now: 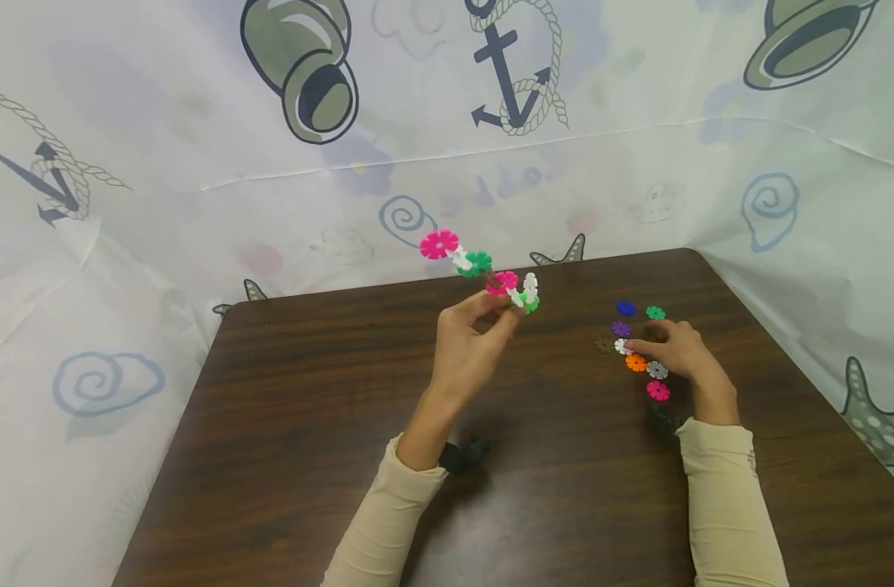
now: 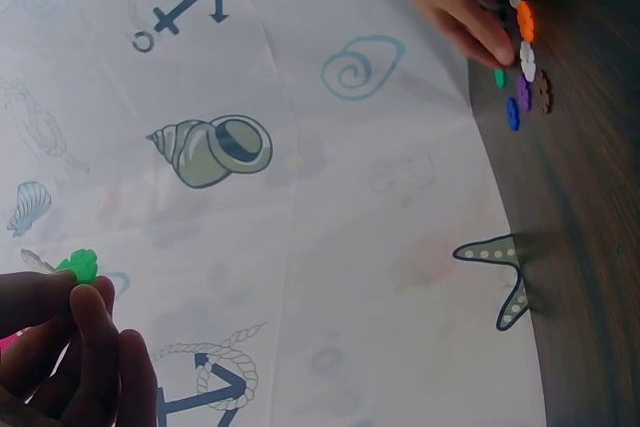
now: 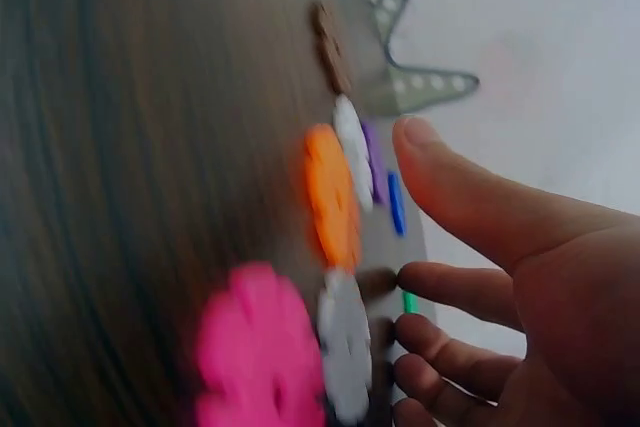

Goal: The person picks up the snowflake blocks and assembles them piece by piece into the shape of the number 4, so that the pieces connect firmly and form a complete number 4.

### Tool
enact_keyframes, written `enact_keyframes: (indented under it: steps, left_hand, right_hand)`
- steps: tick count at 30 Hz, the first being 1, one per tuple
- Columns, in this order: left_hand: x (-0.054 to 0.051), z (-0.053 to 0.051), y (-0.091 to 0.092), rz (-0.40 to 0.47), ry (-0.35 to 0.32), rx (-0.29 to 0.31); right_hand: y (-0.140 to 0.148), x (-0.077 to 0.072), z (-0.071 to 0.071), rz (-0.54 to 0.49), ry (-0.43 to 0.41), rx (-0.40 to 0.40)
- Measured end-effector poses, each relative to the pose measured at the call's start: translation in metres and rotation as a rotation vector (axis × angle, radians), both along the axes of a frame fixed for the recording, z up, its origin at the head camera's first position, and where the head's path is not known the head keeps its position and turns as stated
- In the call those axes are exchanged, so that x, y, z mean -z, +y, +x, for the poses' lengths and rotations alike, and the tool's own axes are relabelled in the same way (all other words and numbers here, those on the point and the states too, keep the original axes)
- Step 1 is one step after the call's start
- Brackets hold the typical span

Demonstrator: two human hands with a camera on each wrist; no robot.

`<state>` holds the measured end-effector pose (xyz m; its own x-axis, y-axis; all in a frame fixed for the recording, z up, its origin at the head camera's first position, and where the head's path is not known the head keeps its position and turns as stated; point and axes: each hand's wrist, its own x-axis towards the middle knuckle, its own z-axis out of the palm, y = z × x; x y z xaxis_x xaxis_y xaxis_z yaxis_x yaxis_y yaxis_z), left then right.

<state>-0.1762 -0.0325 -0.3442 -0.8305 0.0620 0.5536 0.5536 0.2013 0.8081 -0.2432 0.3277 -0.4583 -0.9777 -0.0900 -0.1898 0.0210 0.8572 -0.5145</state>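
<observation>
My left hand (image 1: 464, 350) is raised over the table and pinches a chain of notched plastic discs near its right end. A pink disc (image 1: 439, 244) tips the chain's far left, followed by white, green and pink ones. At the pinched end a bright green disc (image 2: 83, 266) shows between thumb and fingers. Over the right side of the table, my right hand (image 1: 680, 350) hovers with nothing in its grasp, thumb and fingers apart. Beside it lie loose discs: white (image 1: 622, 346), orange (image 1: 636, 363), purple (image 1: 620, 328), grey (image 3: 345, 347) and pink (image 3: 258, 347).
More loose discs lie around that hand: blue (image 1: 626, 309), green (image 1: 655, 312) and brown (image 1: 603, 346). The dark wooden table (image 1: 292, 391) meets a printed white cloth (image 1: 197, 130) along its back and right edges.
</observation>
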Motion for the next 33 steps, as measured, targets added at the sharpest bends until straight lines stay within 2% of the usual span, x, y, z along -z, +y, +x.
enact_keyframes:
  steps: [6,14,19,24,33]
  left_hand:
    - [0.0,0.001,0.0,-0.005,-0.017,0.005]
    - [-0.002,0.002,0.001,-0.015,-0.011,0.003]
    - [-0.002,0.002,0.001,-0.013,-0.013,0.013]
    - [-0.002,0.003,0.0,-0.029,-0.013,-0.003]
    - [-0.002,0.003,-0.001,-0.035,-0.012,-0.005]
  right_hand:
    - [-0.023,0.001,-0.005,0.005,0.055,-0.033]
    - [-0.034,0.004,-0.005,-0.065,0.063,-0.003]
    - [-0.038,0.004,-0.006,-0.08,0.046,0.026]
    - [-0.041,0.002,-0.006,-0.089,0.033,0.05]
    - [-0.044,-0.002,-0.005,-0.095,0.021,0.056]
